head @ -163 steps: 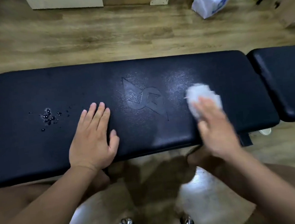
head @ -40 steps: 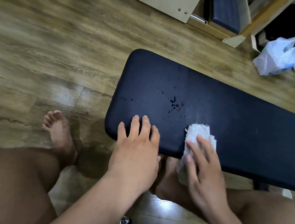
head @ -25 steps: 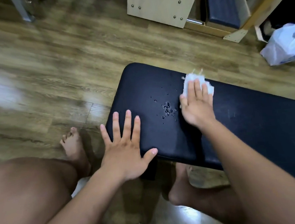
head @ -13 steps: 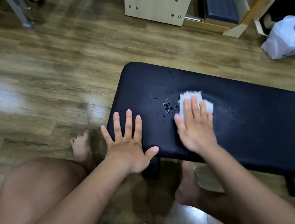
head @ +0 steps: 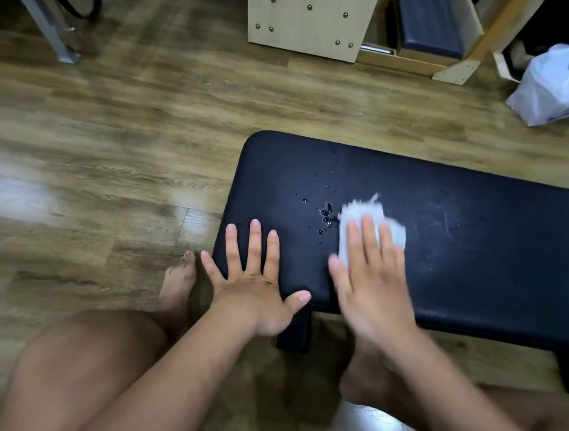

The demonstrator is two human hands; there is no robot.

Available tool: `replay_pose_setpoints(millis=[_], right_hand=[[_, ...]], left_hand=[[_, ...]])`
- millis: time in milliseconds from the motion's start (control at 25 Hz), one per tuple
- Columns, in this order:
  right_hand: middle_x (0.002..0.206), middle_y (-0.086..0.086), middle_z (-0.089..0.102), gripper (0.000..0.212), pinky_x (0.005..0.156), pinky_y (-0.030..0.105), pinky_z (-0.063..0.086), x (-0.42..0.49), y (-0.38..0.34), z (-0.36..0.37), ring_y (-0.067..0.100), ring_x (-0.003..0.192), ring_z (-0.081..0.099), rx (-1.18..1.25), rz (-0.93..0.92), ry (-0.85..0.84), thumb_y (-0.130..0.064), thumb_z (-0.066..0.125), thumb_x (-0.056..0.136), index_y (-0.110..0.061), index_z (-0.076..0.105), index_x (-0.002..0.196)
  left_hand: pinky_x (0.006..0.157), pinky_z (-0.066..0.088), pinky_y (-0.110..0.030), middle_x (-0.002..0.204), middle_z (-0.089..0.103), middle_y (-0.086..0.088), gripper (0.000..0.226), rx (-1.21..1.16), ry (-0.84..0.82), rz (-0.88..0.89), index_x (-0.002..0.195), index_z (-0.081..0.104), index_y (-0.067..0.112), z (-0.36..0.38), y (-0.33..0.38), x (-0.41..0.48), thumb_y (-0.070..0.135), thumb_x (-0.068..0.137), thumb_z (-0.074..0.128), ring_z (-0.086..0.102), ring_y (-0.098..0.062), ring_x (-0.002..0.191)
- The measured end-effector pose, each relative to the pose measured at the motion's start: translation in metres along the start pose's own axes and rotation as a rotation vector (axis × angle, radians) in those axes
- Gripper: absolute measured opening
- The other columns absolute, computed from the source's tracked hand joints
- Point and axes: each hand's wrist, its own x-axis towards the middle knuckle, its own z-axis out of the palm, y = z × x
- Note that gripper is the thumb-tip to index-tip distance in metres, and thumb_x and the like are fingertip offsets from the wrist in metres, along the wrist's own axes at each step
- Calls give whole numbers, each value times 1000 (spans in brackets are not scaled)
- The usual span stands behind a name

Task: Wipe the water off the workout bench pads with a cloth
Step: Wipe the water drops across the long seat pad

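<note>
A long black bench pad [head: 469, 254] runs from the centre to the right edge. A small cluster of water drops [head: 326, 216] lies near its left end, with a few stray drops [head: 328, 180] farther back. My right hand [head: 371, 276] presses a white cloth [head: 365, 215] flat on the pad with straight fingers, just right of the drops; hand and cloth are blurred. My left hand [head: 257, 279] rests flat with spread fingers on the pad's near left corner.
Wood floor surrounds the bench. A pale wooden box [head: 313, 10] and a shelf with a dark pad [head: 427, 17] stand at the back. A white plastic bag [head: 553, 85] lies at the right. My knees and bare feet [head: 176, 286] are below the bench.
My right hand has slid the cloth from the pad's far edge back toward me and a little nearer the drops. My left hand has stayed on the corner.
</note>
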Motion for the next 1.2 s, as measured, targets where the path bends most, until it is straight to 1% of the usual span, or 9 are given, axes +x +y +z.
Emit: replay_pose_setpoints(millis=[160,280,400,560,760,840,960,1040,1200], right_hand=[[163,9,7,71,117,51,7,-68,-12,16,33,150,3,-2,-41,-75,-56,10,98,-13,13,155],[163,14,-3,74,118,54,1,4,-15,3,38,148,-4,-53,42,-42,-58,9,97,-13,6,155],[161,5,-19,73,118,50,-12,117,-4,-13,30,147,-20,4,122,-109,-60,12,97,-21,-8,154],[163,2,-11,68,119,49,-10,194,-6,-34,27,149,-15,57,147,-177,-58,17,98,-26,0,155],[163,3,-11,62,120,47,-6,102,-17,-13,25,149,-15,35,58,-71,-45,12,99,-21,-1,155],[164,6,-4,67,120,48,1,15,-28,0,27,150,-9,36,-29,-29,-48,9,96,-17,6,156],[163,5,9,64,117,47,11,-68,-31,10,26,151,1,43,-131,-64,-42,19,96,-16,18,154],[163,-1,5,63,118,44,10,-50,-22,5,21,151,-2,56,-148,-100,-41,16,95,-22,16,155],[164,1,3,59,118,43,8,73,-12,-8,25,150,0,-28,-106,5,-37,16,97,-24,12,155]], left_hand=[[106,-15,-72,137,-60,-5,96,15,51,11,129,-48,23,6,-1,0,79,85,17,-56,-39,123],[106,-14,-73,137,-59,-6,95,25,61,15,128,-48,23,6,-2,0,79,86,16,-55,-40,123],[105,-15,-73,138,-59,-5,96,17,50,29,130,-47,23,4,-3,1,80,85,17,-55,-39,123],[105,-16,-73,138,-59,-4,99,-4,41,52,138,-43,24,2,-5,1,80,85,20,-56,-38,122],[105,-14,-73,139,-58,-5,98,1,83,46,140,-41,23,5,-4,0,79,86,19,-54,-39,124],[105,-14,-73,139,-57,-6,97,12,112,34,140,-41,22,8,-3,-1,77,87,18,-54,-39,124],[105,-14,-73,141,-56,-7,95,27,158,21,139,-41,21,12,0,-2,75,88,17,-53,-40,126],[105,-14,-72,140,-57,-8,94,37,176,17,135,-44,20,12,0,-2,75,88,16,-54,-40,125],[104,-16,-73,140,-57,-9,92,28,195,33,130,-47,21,13,0,-2,76,88,14,-54,-41,125]])
